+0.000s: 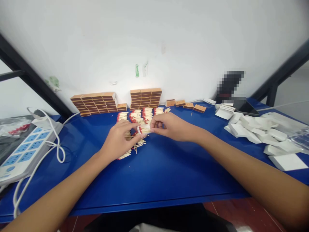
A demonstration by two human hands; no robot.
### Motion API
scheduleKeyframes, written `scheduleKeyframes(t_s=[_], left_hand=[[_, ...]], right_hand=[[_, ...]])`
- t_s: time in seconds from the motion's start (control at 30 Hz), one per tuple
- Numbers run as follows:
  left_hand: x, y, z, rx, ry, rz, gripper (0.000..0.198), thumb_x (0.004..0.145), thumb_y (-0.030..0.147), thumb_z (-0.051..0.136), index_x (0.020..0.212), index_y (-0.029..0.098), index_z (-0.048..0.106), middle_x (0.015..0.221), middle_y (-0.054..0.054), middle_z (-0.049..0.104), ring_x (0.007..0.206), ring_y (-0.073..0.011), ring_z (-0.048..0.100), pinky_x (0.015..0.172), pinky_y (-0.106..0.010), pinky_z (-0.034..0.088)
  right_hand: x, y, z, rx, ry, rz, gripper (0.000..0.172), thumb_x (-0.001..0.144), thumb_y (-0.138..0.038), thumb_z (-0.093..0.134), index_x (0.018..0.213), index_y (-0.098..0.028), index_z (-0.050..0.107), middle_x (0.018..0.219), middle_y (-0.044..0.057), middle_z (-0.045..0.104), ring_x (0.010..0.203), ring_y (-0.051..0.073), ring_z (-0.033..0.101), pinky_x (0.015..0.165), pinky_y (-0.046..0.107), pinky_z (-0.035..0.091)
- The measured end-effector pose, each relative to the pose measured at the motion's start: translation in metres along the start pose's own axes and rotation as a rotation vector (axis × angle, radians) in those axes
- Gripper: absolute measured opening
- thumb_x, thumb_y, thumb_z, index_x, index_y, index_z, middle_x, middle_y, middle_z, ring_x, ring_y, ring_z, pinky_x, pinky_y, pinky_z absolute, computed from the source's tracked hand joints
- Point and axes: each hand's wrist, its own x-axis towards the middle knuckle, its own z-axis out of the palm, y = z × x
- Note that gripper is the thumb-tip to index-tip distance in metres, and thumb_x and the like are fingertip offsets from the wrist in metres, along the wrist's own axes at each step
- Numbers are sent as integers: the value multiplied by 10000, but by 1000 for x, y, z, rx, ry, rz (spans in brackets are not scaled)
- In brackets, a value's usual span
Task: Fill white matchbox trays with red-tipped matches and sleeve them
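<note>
Between my hands is a small white tray point(138, 130) with red-headed matches in it. My left hand point(120, 138) grips the tray's left end between thumb and fingers. At the right end, my right hand point(166, 126) is closed, its thumb and fingertips pressed together at the pale match ends. Rows of loose matches point(147, 113) with red heads lie behind and below the tray, partly hidden by my hands.
Stacked matchboxes point(96, 103) and a second stack point(145, 98) stand against the wall. Several single matchboxes point(180, 103) lie to their right. White empty trays point(256, 129) are heaped at the right. A power strip point(26, 149) with white cables lies left on the blue table point(154, 177).
</note>
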Motion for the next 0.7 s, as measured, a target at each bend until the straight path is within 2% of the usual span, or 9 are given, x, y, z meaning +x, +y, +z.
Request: scheduleKeyframes(t_s=[0.17, 0.7], left_hand=[[1, 2, 0, -17, 13, 27, 367, 887, 468, 784, 1107, 175, 770, 986, -89, 781, 914, -239, 708, 824, -365, 559], [2, 5, -1, -26, 10, 10, 348, 889, 482, 777, 1103, 207, 772, 1005, -82, 787, 927, -244, 718, 850, -384, 573]], right_hand=[[0, -1, 0, -3, 1, 8, 54, 907, -187, 635, 858, -177, 655, 761, 13, 665, 662, 131, 564, 632, 256, 422], [0, 0, 1, -8, -5, -4, 64, 910, -208, 640, 877, -179, 686, 777, 20, 688, 692, 143, 587, 642, 268, 422]])
